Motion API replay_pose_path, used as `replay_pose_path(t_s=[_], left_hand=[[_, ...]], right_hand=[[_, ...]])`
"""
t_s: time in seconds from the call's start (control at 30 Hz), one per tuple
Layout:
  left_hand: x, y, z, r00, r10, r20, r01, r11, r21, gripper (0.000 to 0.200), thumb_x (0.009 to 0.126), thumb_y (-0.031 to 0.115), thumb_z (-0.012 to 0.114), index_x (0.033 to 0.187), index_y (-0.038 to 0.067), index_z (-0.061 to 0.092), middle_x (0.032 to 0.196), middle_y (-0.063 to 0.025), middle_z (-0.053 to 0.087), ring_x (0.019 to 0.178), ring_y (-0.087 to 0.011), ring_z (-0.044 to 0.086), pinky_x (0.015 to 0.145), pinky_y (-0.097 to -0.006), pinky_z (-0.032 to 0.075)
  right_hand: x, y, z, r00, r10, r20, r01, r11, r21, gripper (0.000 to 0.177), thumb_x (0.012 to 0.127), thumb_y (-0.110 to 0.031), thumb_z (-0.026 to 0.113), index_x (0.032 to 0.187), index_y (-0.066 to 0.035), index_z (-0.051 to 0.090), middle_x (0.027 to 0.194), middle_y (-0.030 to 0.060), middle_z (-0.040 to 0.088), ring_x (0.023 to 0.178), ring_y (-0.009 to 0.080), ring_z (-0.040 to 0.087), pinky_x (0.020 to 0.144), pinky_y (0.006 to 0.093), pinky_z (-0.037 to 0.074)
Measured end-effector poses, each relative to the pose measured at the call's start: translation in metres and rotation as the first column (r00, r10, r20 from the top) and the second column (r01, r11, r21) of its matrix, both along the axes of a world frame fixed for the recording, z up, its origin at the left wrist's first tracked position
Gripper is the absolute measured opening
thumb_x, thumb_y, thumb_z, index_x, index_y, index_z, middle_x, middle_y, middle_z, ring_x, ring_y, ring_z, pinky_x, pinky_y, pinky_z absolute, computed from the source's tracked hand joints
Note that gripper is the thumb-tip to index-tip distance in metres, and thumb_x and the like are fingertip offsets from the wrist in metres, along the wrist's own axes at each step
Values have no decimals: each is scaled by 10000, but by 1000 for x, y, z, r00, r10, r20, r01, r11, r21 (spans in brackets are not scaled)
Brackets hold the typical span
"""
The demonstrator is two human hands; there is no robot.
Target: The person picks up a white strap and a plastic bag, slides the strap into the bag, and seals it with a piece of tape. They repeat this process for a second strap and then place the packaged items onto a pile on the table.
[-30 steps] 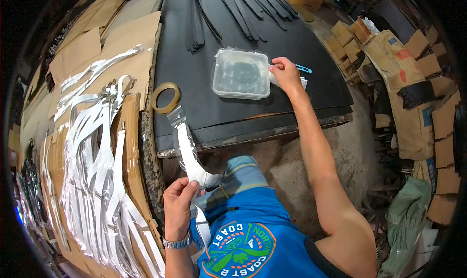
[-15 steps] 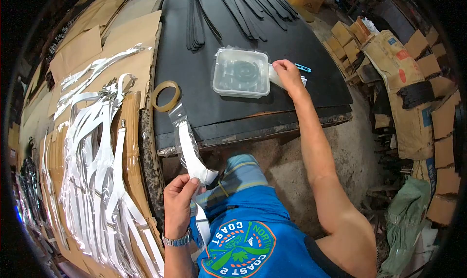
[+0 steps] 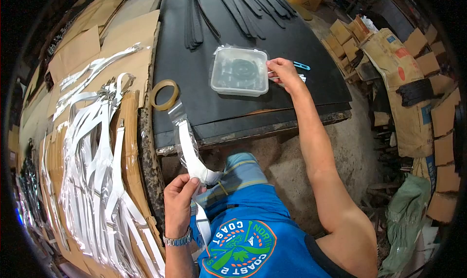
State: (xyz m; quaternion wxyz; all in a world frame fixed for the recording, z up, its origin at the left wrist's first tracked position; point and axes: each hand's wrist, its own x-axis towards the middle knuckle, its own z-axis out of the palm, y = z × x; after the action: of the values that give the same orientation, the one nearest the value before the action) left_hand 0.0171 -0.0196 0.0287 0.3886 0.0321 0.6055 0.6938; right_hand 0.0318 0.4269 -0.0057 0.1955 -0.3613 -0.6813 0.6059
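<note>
My left hand (image 3: 180, 200) grips a white strap in a clear plastic sleeve (image 3: 187, 146), which rises toward the black table (image 3: 204, 83). Far out on that table, my right hand (image 3: 283, 72) pinches a small white piece beside a clear plastic box (image 3: 239, 71). A blue clip-like object (image 3: 302, 65) lies just behind the right hand. A roll of tape (image 3: 164, 95) sits near the table's left edge.
Many white straps (image 3: 97, 151) lie piled on cardboard sheets (image 3: 87, 49) to the left. Black strips (image 3: 243, 10) lie at the table's far end. Cardboard boxes and sacks (image 3: 404, 83) crowd the floor on the right.
My right hand shifted slightly beside the clear box and now pinches a small white piece. The left hand and sleeved strap stayed nearly still.
</note>
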Motion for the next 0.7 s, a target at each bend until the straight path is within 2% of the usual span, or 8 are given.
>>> replay_pose_path(t_s=[0.13,0.33,0.43,0.53,0.63,0.7], left_hand=[[0,0,-1,1000,9,6,-9,1000,-4,151,907,120,633,957,-22,641,840,-58,667,710,-125,622,692,-253,490],[-2,1,-5,1000,-14,15,13,1000,8,162,910,127,634,961,-26,642,834,-60,668,706,-123,619,693,-249,485],[-3,1,-4,1000,-17,14,16,1000,13,163,910,130,636,963,-24,645,831,-62,668,705,-124,619,692,-248,484],[-3,0,-5,1000,-12,11,12,1000,15,164,909,130,637,965,-24,647,827,-61,667,705,-126,619,691,-249,483],[-2,1,-6,1000,-3,15,3,1000,12,166,909,129,637,967,-27,647,825,-62,667,704,-127,617,691,-250,482],[-2,1,-5,1000,3,19,-3,1000,16,168,909,126,636,969,-29,647,826,-63,666,702,-128,615,692,-252,482]], right_hand=[[3,5,0,1000,10,14,-11,998,59,202,858,-226,708,864,-38,635,708,28,618,578,84,560,458,200,383],[1,-1,6,1000,5,23,-9,988,156,234,843,-236,719,812,-15,650,672,21,606,589,86,568,503,238,423],[-1,-2,4,995,-36,91,8,957,289,226,845,-247,704,853,-24,665,675,45,625,596,150,594,551,299,458],[-2,-15,1,976,-158,152,10,724,689,203,854,-251,667,859,-50,650,716,107,655,644,269,632,609,381,487],[-4,-28,3,957,-234,171,-24,523,852,194,863,-255,631,849,-61,618,774,155,662,736,365,635,667,444,490],[-5,-29,-1,956,-249,157,-39,420,906,192,870,-239,613,843,-51,587,813,164,659,777,382,632,677,459,490]])
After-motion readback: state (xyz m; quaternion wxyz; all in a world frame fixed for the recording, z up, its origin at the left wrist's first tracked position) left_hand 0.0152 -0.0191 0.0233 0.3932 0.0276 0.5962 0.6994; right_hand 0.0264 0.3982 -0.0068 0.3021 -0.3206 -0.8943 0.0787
